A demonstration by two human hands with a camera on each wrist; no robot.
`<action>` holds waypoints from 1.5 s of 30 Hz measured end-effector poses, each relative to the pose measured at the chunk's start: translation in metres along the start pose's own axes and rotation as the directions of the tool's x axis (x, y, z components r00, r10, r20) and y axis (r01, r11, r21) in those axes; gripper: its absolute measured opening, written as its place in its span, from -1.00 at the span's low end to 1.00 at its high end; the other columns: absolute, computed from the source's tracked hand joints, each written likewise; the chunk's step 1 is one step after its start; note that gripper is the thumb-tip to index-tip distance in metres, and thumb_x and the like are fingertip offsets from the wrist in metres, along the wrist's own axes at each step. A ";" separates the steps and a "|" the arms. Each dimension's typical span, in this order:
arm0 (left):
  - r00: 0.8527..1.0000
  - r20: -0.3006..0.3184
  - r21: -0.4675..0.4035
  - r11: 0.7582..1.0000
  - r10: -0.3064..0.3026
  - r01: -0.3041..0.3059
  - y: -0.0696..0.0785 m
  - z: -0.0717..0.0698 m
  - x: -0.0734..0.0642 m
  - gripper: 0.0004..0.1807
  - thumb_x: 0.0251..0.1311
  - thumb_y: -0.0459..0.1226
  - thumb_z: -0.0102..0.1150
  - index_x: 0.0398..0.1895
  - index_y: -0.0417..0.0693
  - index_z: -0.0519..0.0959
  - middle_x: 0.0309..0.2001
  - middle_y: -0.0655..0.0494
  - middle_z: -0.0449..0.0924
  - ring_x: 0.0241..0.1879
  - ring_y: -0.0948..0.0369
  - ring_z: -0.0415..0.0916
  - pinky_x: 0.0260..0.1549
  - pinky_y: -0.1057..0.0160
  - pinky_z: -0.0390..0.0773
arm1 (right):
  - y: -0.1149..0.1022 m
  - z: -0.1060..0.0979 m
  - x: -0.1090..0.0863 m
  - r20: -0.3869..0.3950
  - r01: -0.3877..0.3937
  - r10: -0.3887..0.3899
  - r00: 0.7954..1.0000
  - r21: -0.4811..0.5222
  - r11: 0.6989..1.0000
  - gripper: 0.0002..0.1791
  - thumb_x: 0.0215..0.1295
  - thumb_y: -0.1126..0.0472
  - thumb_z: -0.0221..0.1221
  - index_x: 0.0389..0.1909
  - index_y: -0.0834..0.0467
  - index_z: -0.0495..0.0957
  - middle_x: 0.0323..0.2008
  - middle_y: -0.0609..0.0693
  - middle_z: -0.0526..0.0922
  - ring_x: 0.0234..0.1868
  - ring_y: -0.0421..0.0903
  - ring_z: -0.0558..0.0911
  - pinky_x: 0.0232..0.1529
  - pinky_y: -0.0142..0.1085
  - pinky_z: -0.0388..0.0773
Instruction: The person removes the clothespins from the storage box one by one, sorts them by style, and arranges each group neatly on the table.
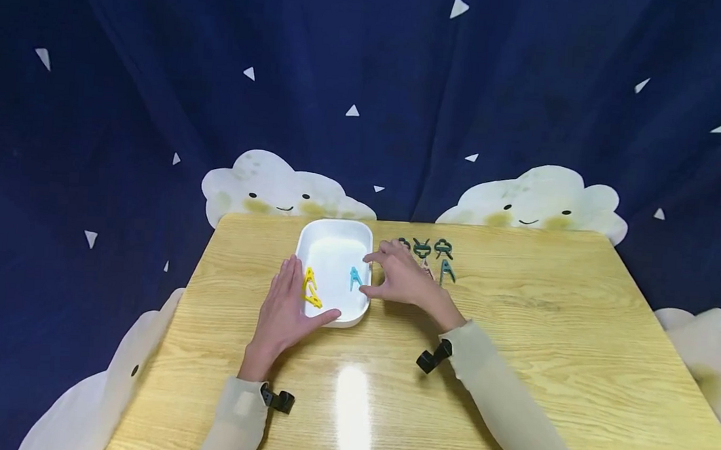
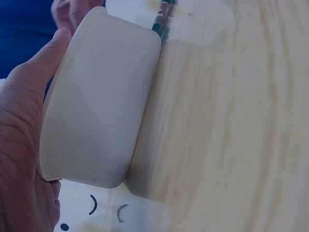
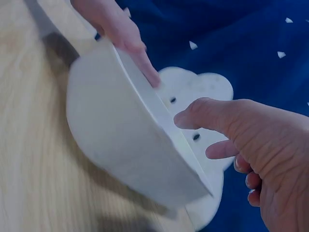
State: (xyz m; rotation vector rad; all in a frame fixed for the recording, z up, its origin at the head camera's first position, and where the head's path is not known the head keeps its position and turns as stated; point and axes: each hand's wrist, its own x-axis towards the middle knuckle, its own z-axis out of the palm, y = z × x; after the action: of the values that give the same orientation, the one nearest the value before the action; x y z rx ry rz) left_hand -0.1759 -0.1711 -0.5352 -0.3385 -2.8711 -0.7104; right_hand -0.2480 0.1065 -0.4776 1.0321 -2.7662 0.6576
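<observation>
A white plastic tub (image 1: 334,251) stands on the table, its side wall (image 2: 101,101) filling much of the left wrist view. Two yellow clothespins (image 1: 311,297) lie inside at the left, and a light blue clothespin (image 1: 355,278) at the right. My left hand (image 1: 284,313) rests against the tub's left and front rim, fingers straight and thumb spread. Over the right rim reaches my right hand (image 1: 397,274), its thumb (image 3: 203,115) and forefinger apart with nothing between them. The blue clothespin lies just past these fingertips.
Right of the tub, partly behind my right hand, are several dark green clips (image 1: 422,248), a teal clothespin (image 1: 447,270) and a pink one (image 1: 427,268). The wooden table (image 1: 545,330) ends at a dark blue curtain (image 1: 404,84) with cloud shapes.
</observation>
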 end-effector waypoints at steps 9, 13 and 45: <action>1.000 -0.010 0.029 0.999 0.017 -0.017 0.004 -0.003 -0.003 0.49 0.01 0.59 0.14 0.68 -0.29 -0.14 0.70 -0.15 -0.27 0.69 0.03 -0.38 0.63 -0.10 -0.13 | -0.040 0.034 0.027 0.100 0.076 -0.074 0.992 -0.016 0.997 -0.39 0.08 -0.16 0.53 0.01 0.20 0.76 -0.17 0.07 0.63 -0.16 -0.02 0.43 -0.07 -0.16 0.45; 1.000 -0.003 0.032 0.999 0.014 -0.014 0.004 -0.003 -0.006 0.50 0.01 0.61 0.12 0.67 -0.29 -0.15 0.70 -0.15 -0.29 0.69 -0.01 -0.35 0.63 -0.09 -0.14 | -0.050 0.051 0.035 0.165 0.065 -0.060 0.984 -0.029 0.997 -0.44 0.14 -0.17 0.51 0.00 0.16 0.77 -0.14 0.01 0.65 -0.12 -0.05 0.46 0.02 -0.18 0.47; 1.000 -0.009 0.032 0.999 0.010 -0.009 0.005 0.002 -0.002 0.51 -0.02 0.63 0.10 0.68 -0.27 -0.14 0.70 -0.18 -0.21 0.68 -0.02 -0.31 0.62 -0.14 -0.08 | -0.053 0.078 0.043 0.163 0.105 -0.077 0.984 -0.171 0.980 -0.78 0.12 0.23 0.35 -0.18 0.01 0.76 -0.21 -0.11 0.57 -0.14 -0.08 0.41 0.01 -0.27 0.44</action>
State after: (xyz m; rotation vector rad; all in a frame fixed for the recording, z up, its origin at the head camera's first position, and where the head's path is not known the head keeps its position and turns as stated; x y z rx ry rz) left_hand -0.1728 -0.1665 -0.5350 -0.3436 -2.8671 -0.6617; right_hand -0.2436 0.0115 -0.5176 1.2088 -2.8226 0.3217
